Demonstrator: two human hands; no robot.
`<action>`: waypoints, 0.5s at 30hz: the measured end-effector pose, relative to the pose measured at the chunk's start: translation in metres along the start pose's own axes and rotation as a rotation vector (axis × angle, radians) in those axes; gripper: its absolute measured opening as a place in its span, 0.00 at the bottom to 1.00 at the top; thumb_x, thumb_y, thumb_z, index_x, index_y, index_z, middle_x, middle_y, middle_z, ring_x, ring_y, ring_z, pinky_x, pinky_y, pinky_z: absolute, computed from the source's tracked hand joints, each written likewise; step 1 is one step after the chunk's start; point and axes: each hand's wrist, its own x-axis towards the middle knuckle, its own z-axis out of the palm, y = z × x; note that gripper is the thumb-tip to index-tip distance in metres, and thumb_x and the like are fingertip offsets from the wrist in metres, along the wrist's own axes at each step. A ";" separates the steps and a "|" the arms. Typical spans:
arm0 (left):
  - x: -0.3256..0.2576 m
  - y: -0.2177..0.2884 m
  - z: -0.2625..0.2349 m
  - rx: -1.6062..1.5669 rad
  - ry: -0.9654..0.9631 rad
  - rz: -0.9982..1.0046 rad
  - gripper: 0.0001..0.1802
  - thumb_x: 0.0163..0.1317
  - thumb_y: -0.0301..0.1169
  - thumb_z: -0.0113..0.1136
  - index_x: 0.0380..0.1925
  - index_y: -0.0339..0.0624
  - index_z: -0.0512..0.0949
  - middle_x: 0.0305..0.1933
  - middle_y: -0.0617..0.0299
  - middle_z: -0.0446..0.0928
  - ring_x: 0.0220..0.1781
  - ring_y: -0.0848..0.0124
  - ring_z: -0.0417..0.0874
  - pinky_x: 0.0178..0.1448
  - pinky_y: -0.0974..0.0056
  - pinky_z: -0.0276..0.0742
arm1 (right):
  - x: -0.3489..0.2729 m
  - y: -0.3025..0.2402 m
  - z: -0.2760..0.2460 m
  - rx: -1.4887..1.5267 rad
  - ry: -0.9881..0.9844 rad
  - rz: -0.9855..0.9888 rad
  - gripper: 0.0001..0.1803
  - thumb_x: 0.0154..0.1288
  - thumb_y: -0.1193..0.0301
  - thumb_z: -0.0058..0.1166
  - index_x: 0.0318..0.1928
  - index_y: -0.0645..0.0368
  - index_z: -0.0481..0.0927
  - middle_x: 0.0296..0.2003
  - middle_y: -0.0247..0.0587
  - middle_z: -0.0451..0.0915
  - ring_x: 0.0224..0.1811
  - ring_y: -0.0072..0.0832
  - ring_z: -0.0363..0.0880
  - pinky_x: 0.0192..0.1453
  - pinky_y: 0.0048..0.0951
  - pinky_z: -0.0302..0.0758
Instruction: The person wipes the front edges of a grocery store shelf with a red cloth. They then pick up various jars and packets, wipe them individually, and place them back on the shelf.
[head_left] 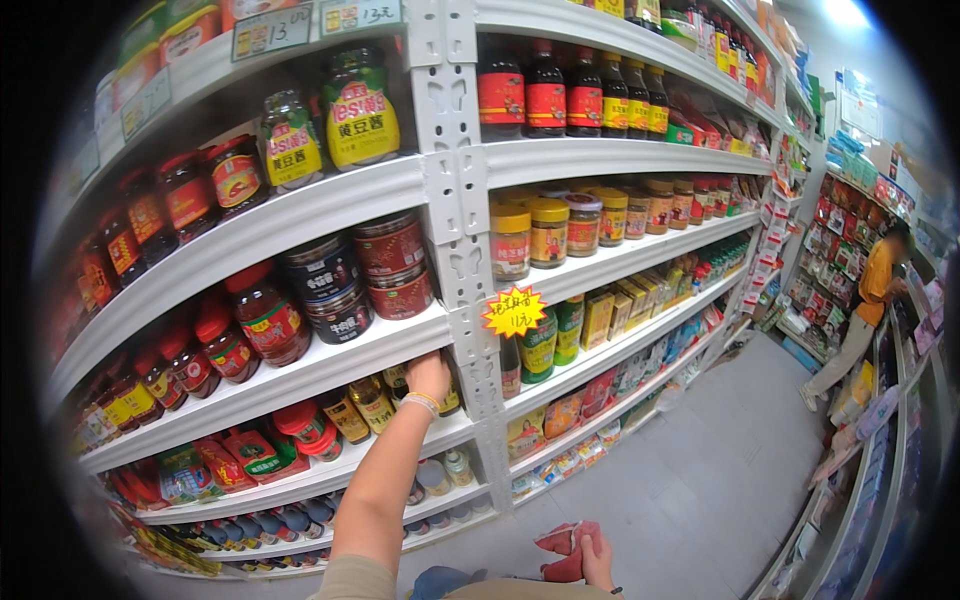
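Note:
My left hand (429, 379) reaches into a lower shelf on the left, among bottles with gold-yellow labels. A gold-labelled bottle (371, 404) stands just left of it, and part of another bottle (449, 397) shows at its right side. The shelf board above and the hand itself hide the fingers, so their grip cannot be made out. At the bottom of the view, low over the floor, my right hand (597, 562) is closed on a crumpled red cloth (566, 540), which hangs out to the left of the fingers.
A white perforated shelf post (462, 200) rises just right of my left hand. Above it stand stacked dark cans (328, 285) and a big red-lidded jar (265, 315). Red-lidded tubs (306, 428) sit to the left. A person in orange (876, 275) stands down the aisle.

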 end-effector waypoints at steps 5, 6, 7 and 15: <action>0.004 -0.007 0.002 0.017 0.028 0.037 0.21 0.56 0.29 0.52 0.52 0.44 0.73 0.50 0.40 0.75 0.49 0.42 0.77 0.51 0.45 0.75 | 0.004 0.008 0.003 0.092 0.003 0.018 0.13 0.69 0.68 0.51 0.47 0.64 0.78 0.40 0.34 0.80 0.41 0.21 0.75 0.47 0.25 0.73; 0.004 -0.010 0.003 0.029 0.017 0.029 0.21 0.56 0.29 0.52 0.52 0.43 0.73 0.50 0.40 0.75 0.49 0.42 0.77 0.52 0.45 0.75 | 0.005 0.012 0.002 0.098 0.003 0.043 0.13 0.69 0.68 0.51 0.47 0.64 0.78 0.40 0.35 0.80 0.41 0.21 0.75 0.47 0.26 0.73; 0.004 -0.013 0.003 0.041 0.006 0.021 0.21 0.56 0.30 0.52 0.52 0.42 0.73 0.50 0.39 0.75 0.49 0.43 0.77 0.52 0.45 0.75 | 0.007 0.015 0.000 0.096 0.001 0.056 0.13 0.69 0.68 0.51 0.47 0.64 0.78 0.40 0.35 0.80 0.42 0.21 0.75 0.48 0.26 0.73; 0.000 -0.011 -0.003 0.056 0.012 0.060 0.17 0.55 0.30 0.55 0.45 0.38 0.76 0.45 0.42 0.77 0.46 0.44 0.79 0.48 0.45 0.77 | 0.017 0.007 0.003 0.053 -0.007 0.026 0.14 0.69 0.68 0.50 0.49 0.64 0.77 0.42 0.36 0.80 0.44 0.22 0.76 0.50 0.26 0.73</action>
